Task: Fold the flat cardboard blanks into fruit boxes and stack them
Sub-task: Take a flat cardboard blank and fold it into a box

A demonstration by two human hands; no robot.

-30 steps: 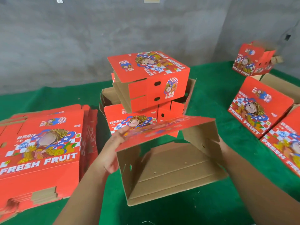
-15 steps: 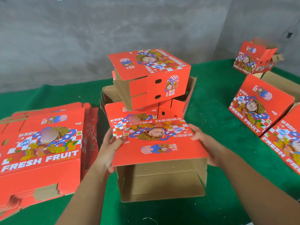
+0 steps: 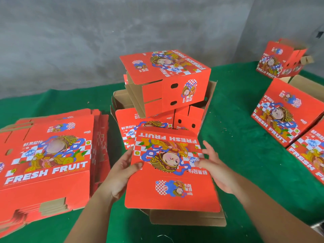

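The half-folded box (image 3: pixel 172 172) hides its own interior behind the printed panel and covers the lower front of the stacked boxes (image 3: pixel 154 123) behind it. The stack of flat blanks (image 3: pixel 45 155) runs off the left edge — the boxes at right (image 3: pixel 308 151) off the right edge. The right hand (image 3: pixel 215 167) is motion-blurred — its grip cannot be told.

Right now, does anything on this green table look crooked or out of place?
Yes: the red folded fruit box topping the middle pile sits tilted and twisted across the open boxes beneath, its brown flaps hanging loose on the left.
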